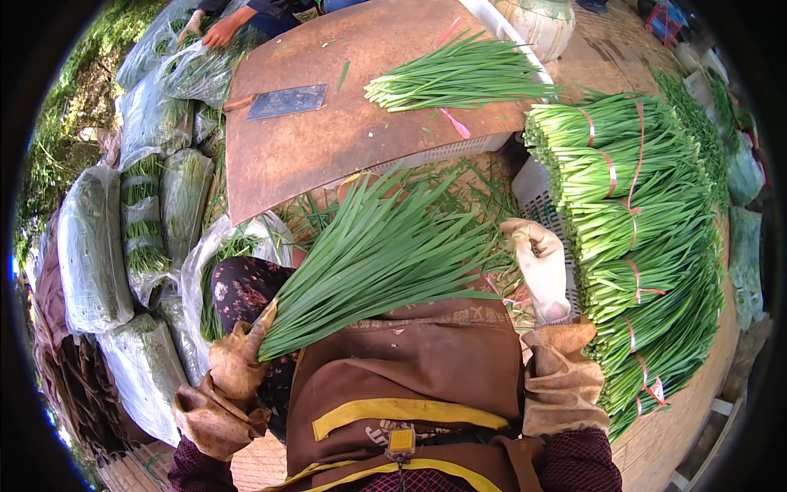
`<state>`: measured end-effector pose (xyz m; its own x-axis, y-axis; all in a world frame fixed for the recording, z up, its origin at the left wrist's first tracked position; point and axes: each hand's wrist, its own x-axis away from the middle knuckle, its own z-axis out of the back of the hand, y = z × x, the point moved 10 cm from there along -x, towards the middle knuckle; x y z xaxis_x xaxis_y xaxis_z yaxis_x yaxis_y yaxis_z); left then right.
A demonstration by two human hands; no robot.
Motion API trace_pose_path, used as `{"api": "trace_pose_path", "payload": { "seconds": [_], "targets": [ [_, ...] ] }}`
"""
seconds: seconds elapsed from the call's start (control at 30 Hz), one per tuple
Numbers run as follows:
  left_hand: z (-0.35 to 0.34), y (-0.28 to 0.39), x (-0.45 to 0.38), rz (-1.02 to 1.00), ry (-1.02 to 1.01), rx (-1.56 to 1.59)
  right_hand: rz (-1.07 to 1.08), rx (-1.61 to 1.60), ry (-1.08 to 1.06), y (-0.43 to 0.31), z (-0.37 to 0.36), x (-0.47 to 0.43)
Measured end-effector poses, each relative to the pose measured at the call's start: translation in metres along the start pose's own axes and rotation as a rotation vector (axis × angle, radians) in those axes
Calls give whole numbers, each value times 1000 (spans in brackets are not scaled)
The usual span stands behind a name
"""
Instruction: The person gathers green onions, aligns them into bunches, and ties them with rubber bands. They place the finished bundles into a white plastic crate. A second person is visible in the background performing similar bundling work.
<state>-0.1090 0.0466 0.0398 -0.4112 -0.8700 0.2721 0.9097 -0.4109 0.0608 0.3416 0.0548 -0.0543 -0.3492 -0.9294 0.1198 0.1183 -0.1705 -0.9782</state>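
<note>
My gloved left hand [255,338] grips the lower end of a loose bunch of garlic chives [375,258], whose leaves fan out over my brown apron [418,363]. To the right of the leaves, my right hand [535,252] wears a white glove with its fingers curled; no held thing shows in it. On the brown board ahead lies another bunch of chives [455,74], with a pink tie [456,123] under it. A cleaver with a wooden handle [288,102] rests flat on the board's left part.
Tied chive bundles [639,246] are piled at right, by a plastic crate [538,190]. Plastic-wrapped bundles [95,246] are stacked at left, near an open plastic bag [276,237]. The brown board [295,160] stands ahead. Another person's hands [224,27] touch bags at upper left.
</note>
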Motion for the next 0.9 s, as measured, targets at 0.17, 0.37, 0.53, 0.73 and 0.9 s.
{"api": "trace_pose_path", "payload": {
  "seconds": [0.17,0.37,0.53,0.73,0.9],
  "targets": [
    [15,16,-6,-10,25,418,-249,30,-140,-9,4,17],
    [23,84,2,12,-527,1231,198,-348,-133,-39,15,18],
    [-40,70,10,357,-722,1547,123,-24,2,-71,18,1],
    [-69,38,26,571,-859,1464,152,61,109,-77,34,3],
    [-71,39,27,591,-779,1538,336,90,10,-122,1,-2]
  ]
}}
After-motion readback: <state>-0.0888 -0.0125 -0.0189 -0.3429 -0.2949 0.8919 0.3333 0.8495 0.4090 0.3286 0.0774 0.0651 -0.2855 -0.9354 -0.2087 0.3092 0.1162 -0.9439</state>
